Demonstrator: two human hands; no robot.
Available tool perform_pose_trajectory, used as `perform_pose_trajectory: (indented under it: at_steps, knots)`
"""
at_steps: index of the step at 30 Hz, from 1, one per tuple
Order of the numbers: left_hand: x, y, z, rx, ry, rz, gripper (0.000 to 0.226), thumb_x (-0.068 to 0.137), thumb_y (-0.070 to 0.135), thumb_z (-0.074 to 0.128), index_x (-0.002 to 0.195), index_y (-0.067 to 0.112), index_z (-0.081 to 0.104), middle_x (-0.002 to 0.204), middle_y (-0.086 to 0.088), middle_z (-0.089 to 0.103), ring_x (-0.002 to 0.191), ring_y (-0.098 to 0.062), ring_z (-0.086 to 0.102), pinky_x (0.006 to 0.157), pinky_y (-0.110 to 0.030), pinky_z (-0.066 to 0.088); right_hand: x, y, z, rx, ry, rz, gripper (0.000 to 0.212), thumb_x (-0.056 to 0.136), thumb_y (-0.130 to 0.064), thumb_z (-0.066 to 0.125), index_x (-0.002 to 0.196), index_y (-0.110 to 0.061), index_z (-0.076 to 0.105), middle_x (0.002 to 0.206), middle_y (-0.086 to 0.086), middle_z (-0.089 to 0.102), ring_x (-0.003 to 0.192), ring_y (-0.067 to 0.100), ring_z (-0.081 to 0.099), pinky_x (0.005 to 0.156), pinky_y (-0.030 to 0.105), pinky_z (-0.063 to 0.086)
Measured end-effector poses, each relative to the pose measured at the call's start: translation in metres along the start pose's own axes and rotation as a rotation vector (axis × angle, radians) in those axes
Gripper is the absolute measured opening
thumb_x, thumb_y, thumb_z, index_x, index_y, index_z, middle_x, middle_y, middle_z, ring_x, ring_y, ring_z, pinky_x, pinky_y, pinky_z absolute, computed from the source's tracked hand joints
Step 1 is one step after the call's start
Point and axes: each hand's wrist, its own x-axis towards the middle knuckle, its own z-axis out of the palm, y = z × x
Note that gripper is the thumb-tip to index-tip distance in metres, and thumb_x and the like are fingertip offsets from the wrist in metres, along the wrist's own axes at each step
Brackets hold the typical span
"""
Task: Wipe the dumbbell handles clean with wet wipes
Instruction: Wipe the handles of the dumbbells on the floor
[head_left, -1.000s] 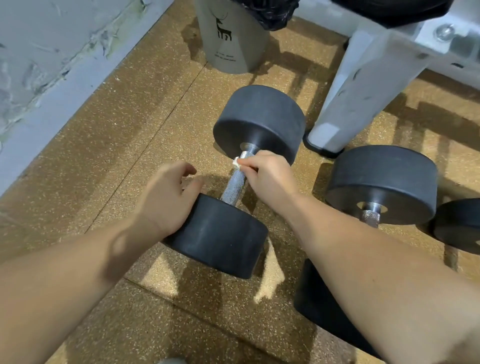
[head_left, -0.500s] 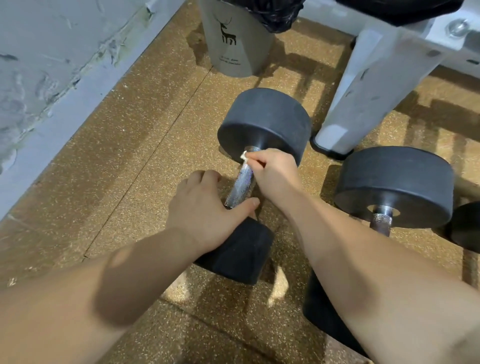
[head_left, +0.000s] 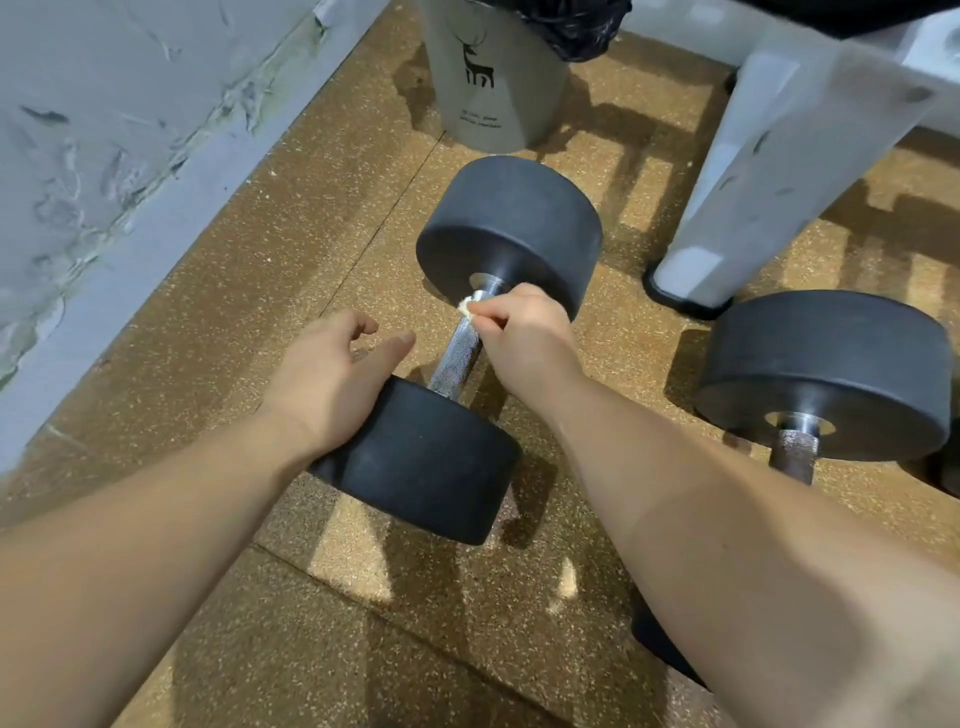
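On the speckled floor (head_left: 270, 312) at frame centre lies the dumbbell (head_left: 453, 366), its handle (head_left: 464, 340) running from 7 to 1 o'clock. Our right grip (head_left: 519, 332) pinches a wadded wet wipe (head_left: 469, 305) against the handle's far end, hard by the 1 o'clock weight head (head_left: 509, 228), likely to reach grime in that corner. Our left grip (head_left: 332, 374) is slack, fingers relaxed and holding nothing. Its heel seems to rest on the near head (head_left: 426, 462), we judge to stop the bar rolling. A second dumbbell (head_left: 826, 374) waits at 3 o'clock and a bin (head_left: 493, 93) stands at 12.
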Motion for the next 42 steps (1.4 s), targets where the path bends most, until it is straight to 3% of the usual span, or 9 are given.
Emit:
perform_pose_trajectory:
  at_steps: [3, 7, 12, 17, 24, 29, 33, 36, 42]
  knots:
    - [-0.007, 0.009, 0.0, -0.003, 0.122, -0.017, 0.054, 0.092, 0.068, 0.048, 0.116, 0.022, 0.06, 0.127, -0.005, 0.059, 0.116, -0.025, 0.053, 0.093, -0.038, 0.041, -0.014, -0.005, 0.007, 0.038, -0.026, -0.181, 0.014, 0.092, -0.027, 0.068, 0.099, -0.023, 0.08, 0.095, -0.001, 0.069, 0.092, 0.019, 0.063, 0.083, 0.03, 0.049]
    - [-0.021, 0.021, 0.014, 0.132, 0.048, -0.006, 0.09, 0.076, 0.085, 0.038, 0.137, 0.022, 0.053, 0.139, -0.006, 0.053, 0.13, -0.029, 0.045, 0.105, -0.043, 0.04, -0.016, -0.006, 0.008, 0.069, -0.126, -0.28, 0.015, 0.088, -0.024, 0.069, 0.096, -0.022, 0.081, 0.088, 0.0, 0.069, 0.085, 0.022, 0.065, 0.078, 0.03, 0.051]
    - [-0.013, 0.017, 0.008, 0.208, 0.069, -0.013, 0.095, 0.076, 0.089, 0.042, 0.141, 0.019, 0.05, 0.14, -0.008, 0.054, 0.129, -0.03, 0.047, 0.1, -0.041, 0.043, 0.007, -0.013, 0.011, 0.099, 0.042, 0.047, 0.022, 0.096, -0.026, 0.059, 0.108, -0.029, 0.078, 0.112, -0.004, 0.067, 0.1, 0.012, 0.06, 0.09, 0.023, 0.045]
    - [-0.01, 0.012, 0.006, 0.202, 0.078, -0.023, 0.094, 0.078, 0.086, 0.043, 0.141, 0.017, 0.049, 0.139, -0.011, 0.055, 0.129, -0.031, 0.048, 0.102, -0.039, 0.041, -0.02, -0.021, 0.011, 0.084, -0.239, -0.371, 0.023, 0.086, -0.022, 0.056, 0.09, -0.015, 0.078, 0.085, 0.005, 0.067, 0.082, 0.027, 0.063, 0.076, 0.037, 0.052]
    - [-0.013, 0.016, 0.009, 0.224, 0.083, -0.014, 0.09, 0.081, 0.084, 0.043, 0.141, 0.018, 0.048, 0.139, -0.01, 0.055, 0.127, -0.032, 0.048, 0.099, -0.041, 0.042, 0.02, -0.017, 0.007, 0.001, 0.003, 0.019, 0.025, 0.098, -0.026, 0.056, 0.113, -0.023, 0.076, 0.118, -0.001, 0.07, 0.109, 0.021, 0.062, 0.099, 0.032, 0.047]
    - [-0.017, 0.02, 0.012, 0.211, 0.072, -0.04, 0.101, 0.07, 0.092, 0.031, 0.14, 0.021, 0.048, 0.139, -0.006, 0.055, 0.128, -0.031, 0.048, 0.102, -0.046, 0.044, -0.021, -0.012, 0.005, 0.041, -0.28, -0.373, 0.018, 0.088, -0.015, 0.064, 0.097, -0.014, 0.079, 0.092, 0.005, 0.072, 0.089, 0.026, 0.065, 0.082, 0.038, 0.053]
    - [-0.021, 0.024, 0.014, 0.218, 0.072, -0.039, 0.091, 0.079, 0.087, 0.039, 0.143, 0.023, 0.046, 0.142, -0.005, 0.054, 0.131, -0.029, 0.046, 0.103, -0.047, 0.043, 0.015, -0.01, 0.006, -0.037, -0.154, -0.017, 0.026, 0.092, -0.036, 0.062, 0.111, -0.027, 0.077, 0.11, 0.0, 0.072, 0.105, 0.022, 0.065, 0.092, 0.032, 0.051]
    - [-0.024, 0.027, 0.015, 0.241, 0.082, -0.043, 0.087, 0.08, 0.085, 0.039, 0.141, 0.023, 0.047, 0.141, -0.003, 0.053, 0.13, -0.029, 0.045, 0.101, -0.047, 0.042, 0.017, -0.008, 0.004, 0.115, 0.009, 0.168, 0.024, 0.096, -0.031, 0.06, 0.114, -0.029, 0.075, 0.115, -0.004, 0.073, 0.107, 0.019, 0.065, 0.094, 0.027, 0.049]
    - [-0.029, 0.033, 0.02, 0.242, 0.119, -0.061, 0.081, 0.083, 0.083, 0.035, 0.135, 0.022, 0.051, 0.133, -0.005, 0.057, 0.126, -0.031, 0.048, 0.102, -0.05, 0.041, -0.021, -0.006, -0.006, 0.006, -0.254, -0.316, 0.018, 0.091, -0.016, 0.068, 0.104, -0.021, 0.079, 0.1, 0.002, 0.075, 0.097, 0.023, 0.067, 0.085, 0.033, 0.052]
